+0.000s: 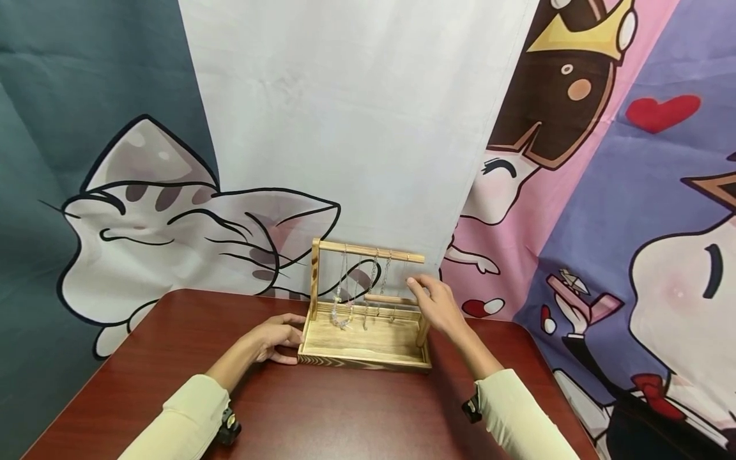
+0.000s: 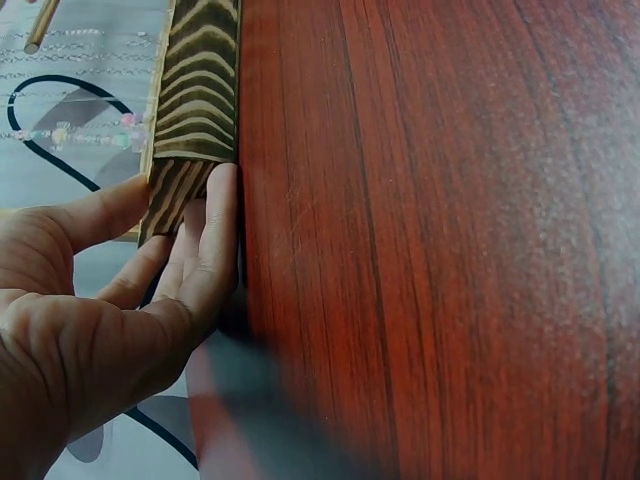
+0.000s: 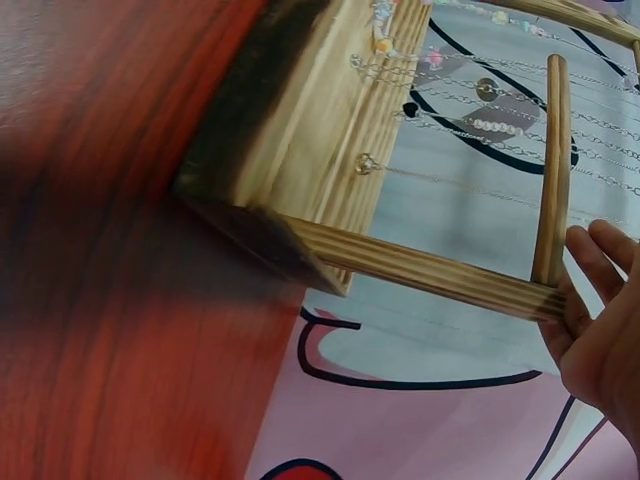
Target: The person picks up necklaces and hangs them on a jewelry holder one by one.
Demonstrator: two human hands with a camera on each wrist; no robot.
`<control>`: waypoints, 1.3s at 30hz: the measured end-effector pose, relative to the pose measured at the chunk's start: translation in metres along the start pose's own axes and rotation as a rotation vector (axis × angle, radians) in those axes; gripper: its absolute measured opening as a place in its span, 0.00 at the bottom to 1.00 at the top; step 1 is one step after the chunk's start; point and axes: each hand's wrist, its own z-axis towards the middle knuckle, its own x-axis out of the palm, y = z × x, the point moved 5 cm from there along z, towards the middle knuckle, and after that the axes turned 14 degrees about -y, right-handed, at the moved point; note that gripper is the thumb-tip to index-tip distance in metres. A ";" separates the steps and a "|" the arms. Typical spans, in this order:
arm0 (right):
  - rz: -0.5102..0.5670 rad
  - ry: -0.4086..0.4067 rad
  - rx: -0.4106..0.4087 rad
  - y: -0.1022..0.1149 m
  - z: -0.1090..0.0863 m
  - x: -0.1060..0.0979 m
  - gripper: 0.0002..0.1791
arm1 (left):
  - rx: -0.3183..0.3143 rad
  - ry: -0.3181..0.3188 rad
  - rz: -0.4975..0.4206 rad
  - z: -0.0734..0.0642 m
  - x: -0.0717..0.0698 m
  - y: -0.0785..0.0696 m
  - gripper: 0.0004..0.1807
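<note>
A wooden jewelry stand point(image 1: 365, 363) stands on the table, with a shallow tray base, a tall left post point(image 1: 314, 278) with a top bar point(image 1: 370, 251), and a shorter right post with a lower bar point(image 3: 556, 170). Several necklaces and chains point(image 1: 344, 321) hang from the top bar, some with beads and pendants. My left hand point(image 1: 278, 338) grips the tray's left end, thumb at the upper edge and fingers at the lower corner. On the other side, my right hand point(image 1: 439, 305) holds the top of the right post point(image 3: 430, 272), where the lower bar joins it.
The red-brown wooden table point(image 1: 322, 415) extends in front and to both sides. Directly behind it hangs a cloth backdrop point(image 1: 356, 115) with cartoon figures. Each wrist wears a small black camera point(image 1: 229, 427) below a pale sleeve point(image 1: 184, 415).
</note>
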 end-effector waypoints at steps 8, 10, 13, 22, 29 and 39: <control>0.044 -0.114 0.007 -0.007 -0.015 -0.016 0.23 | 0.010 0.002 0.002 -0.002 0.000 0.000 0.39; 0.046 -0.125 0.002 -0.007 -0.019 -0.016 0.22 | 0.013 -0.003 0.006 -0.003 -0.002 0.001 0.39; 0.046 -0.135 0.000 -0.006 -0.025 -0.015 0.21 | 0.014 -0.011 0.009 -0.005 -0.006 0.002 0.39; 0.044 -0.148 -0.009 -0.010 -0.040 -0.017 0.18 | 0.009 -0.019 -0.005 -0.010 -0.010 0.005 0.39; 0.041 -0.171 0.021 -0.017 -0.046 -0.023 0.18 | 0.022 -0.037 -0.001 -0.011 -0.010 0.006 0.38; 0.009 -0.148 0.047 -0.031 -0.060 -0.035 0.20 | 0.066 -0.067 -0.012 -0.018 -0.012 0.013 0.32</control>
